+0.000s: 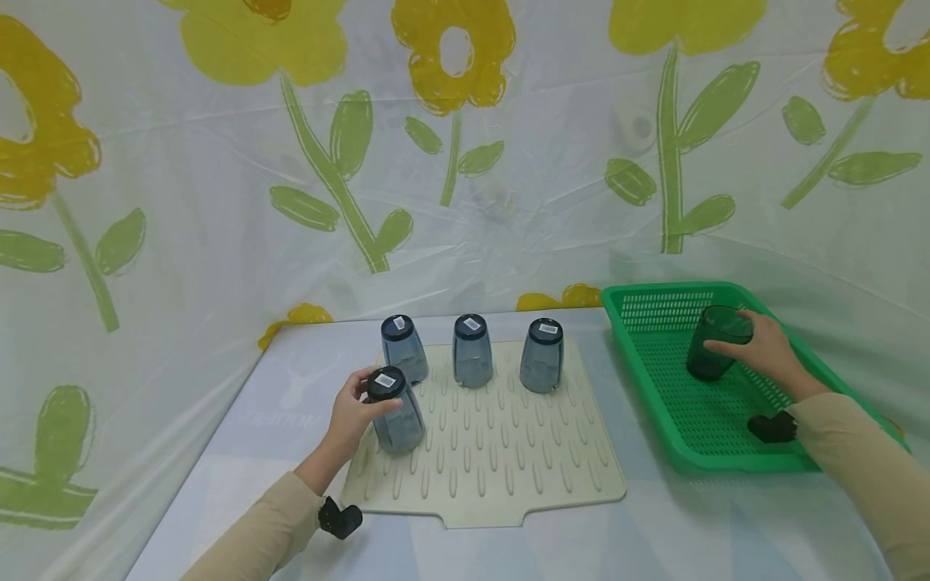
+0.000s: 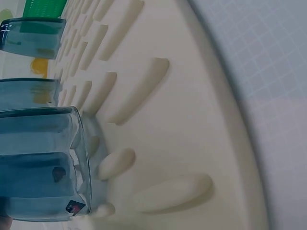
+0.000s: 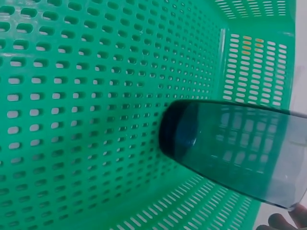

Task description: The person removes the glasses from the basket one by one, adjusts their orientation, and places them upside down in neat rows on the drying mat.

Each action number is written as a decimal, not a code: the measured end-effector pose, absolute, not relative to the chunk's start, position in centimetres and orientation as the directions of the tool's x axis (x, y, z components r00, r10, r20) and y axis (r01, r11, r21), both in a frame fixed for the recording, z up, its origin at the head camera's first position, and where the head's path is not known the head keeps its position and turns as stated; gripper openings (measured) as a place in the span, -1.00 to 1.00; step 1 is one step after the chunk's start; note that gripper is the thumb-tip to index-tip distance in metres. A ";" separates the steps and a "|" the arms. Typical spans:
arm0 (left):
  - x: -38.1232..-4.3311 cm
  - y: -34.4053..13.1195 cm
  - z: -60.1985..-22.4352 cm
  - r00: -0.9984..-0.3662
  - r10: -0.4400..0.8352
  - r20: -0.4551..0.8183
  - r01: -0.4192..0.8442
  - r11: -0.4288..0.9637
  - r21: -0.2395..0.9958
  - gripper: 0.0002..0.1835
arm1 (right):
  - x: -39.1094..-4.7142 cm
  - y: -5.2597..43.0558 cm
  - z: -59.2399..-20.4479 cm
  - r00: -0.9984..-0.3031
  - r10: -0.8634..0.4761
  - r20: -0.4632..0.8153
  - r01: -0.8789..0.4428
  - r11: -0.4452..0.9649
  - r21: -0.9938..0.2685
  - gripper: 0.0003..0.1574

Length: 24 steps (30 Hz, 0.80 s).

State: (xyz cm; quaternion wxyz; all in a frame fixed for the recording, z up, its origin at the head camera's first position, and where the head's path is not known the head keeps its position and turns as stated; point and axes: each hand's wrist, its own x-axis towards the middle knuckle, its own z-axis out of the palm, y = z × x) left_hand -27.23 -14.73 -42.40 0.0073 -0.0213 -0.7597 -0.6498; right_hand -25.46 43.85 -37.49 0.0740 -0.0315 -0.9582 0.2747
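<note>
My left hand (image 1: 347, 421) holds an upside-down blue-grey drinking glass (image 1: 402, 426) near the front left of a cream ridged drying mat (image 1: 501, 452). Thumb and fingers wrap its upper part, near the dark base with a white label. In the left wrist view, the rim of this glass (image 2: 43, 163) is down at the mat's ridges. My right hand (image 1: 772, 355) grips another tumbler (image 1: 706, 355) by its upper part, mouth up, inside a green plastic basket (image 1: 672, 436). The right wrist view shows the dark bottom of that tumbler (image 3: 230, 148) close over the perforated basket floor.
Three more upside-down glasses stand in a row along the mat's back: left (image 1: 404, 351), middle (image 1: 472, 355) and right (image 1: 542, 359). The basket's raised walls surround the right hand's glass. A flower-printed sheet (image 1: 508, 242) hangs behind the white table (image 1: 269, 436).
</note>
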 end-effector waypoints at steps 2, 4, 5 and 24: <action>-27.2 -14.7 -42.5 -0.999 0.024 0.036 0.040 0.157 0.987 -0.32 | -25.5 43.7 -37.5 -0.986 0.113 0.125 0.028 0.840 -0.542 0.18; -27.2 -14.7 -42.6 -0.999 0.027 0.033 0.037 0.164 0.986 -0.31 | -25.5 43.6 -37.5 -0.985 0.124 0.121 0.036 0.829 -0.558 0.18; -27.2 -14.7 -42.6 -0.999 0.030 0.033 0.037 0.168 0.985 -0.31 | -25.5 43.5 -37.4 -0.985 0.129 0.118 0.040 0.821 -0.570 0.19; -27.1 -14.9 -43.3 -0.997 0.079 0.013 0.027 0.169 0.985 -0.25 | -25.7 42.8 -38.0 -0.972 0.230 0.050 0.114 0.645 -0.755 0.24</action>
